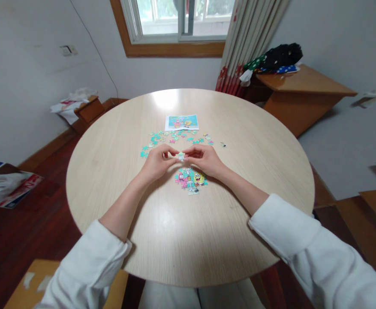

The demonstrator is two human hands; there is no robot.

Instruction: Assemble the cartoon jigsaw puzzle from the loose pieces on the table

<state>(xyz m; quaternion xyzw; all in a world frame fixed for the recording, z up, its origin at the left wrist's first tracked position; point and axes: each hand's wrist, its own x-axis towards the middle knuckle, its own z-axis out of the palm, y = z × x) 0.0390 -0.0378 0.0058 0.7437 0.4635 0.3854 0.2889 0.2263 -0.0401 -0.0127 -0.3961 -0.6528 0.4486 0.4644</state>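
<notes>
Between my fingertips, over the middle of the table, is a small pale jigsaw puzzle piece [181,157]. My left hand [159,161] pinches it from the left, and my right hand [204,159] pinches it from the right. Just below my hands lies a partly joined puzzle [190,179] with pink, white and yellow cartoon figures on turquoise. Loose puzzle pieces [157,138], mostly turquoise, are scattered beyond my hands. Behind them lies a printed reference picture [182,122] with similar figures.
The round wooden table [110,171] stands before a window. One dark loose piece [223,145] lies apart on the right. A wooden cabinet [306,81] with cloths on top stands at the back right. A cardboard box [30,283] is at the lower left.
</notes>
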